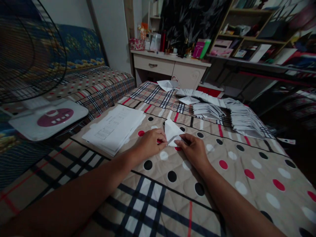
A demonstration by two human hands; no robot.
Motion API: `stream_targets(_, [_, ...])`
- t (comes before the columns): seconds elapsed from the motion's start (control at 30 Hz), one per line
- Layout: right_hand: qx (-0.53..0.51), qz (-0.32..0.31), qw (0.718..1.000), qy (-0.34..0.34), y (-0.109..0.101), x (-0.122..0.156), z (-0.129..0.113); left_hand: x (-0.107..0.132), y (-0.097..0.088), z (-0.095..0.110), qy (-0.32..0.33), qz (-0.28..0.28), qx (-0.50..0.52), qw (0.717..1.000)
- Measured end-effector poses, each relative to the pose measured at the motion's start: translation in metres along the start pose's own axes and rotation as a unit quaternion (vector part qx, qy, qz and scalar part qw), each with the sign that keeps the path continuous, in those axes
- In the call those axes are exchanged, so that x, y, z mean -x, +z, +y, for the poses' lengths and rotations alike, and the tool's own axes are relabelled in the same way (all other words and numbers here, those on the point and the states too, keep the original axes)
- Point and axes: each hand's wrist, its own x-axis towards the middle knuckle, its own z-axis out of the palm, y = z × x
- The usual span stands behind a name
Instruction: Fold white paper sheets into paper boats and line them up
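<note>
A small folded sheet of white paper point(172, 129) lies in front of me, pointed at its far end, with a fold across its near part. My left hand point(153, 142) is closed at the paper's left near corner, thumb and fingers pinched together. On the other side, my right hand point(194, 146) grips the right near edge between thumb and fingers, the thumb on top. Part of the paper's right side is hidden by that hand. Left of my hands is a stack of printed paper sheets point(118, 123).
Rows of folded white papers point(243, 117) stand at the far right of the patterned bedspread point(229, 177). Single folded papers point(167, 85) lie farther back. A fan point(49, 117) stands at left. Behind are a white dresser point(170, 64) and a cluttered shelf point(247, 39).
</note>
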Motion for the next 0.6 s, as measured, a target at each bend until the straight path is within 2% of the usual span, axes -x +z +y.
stream_targets(0.27, [0.038,0.026,0.999,0.018,0.0012,-0.0083,-0.0015,-0.0005,0.0063,-0.0044,0.002,0.012,-0.019,1.000])
stream_targets(0.6, [-0.075,0.047,0.996,0.022,0.0023,-0.0070,0.0020,-0.0013,0.0048,0.0031,0.008,0.000,-0.094,0.996])
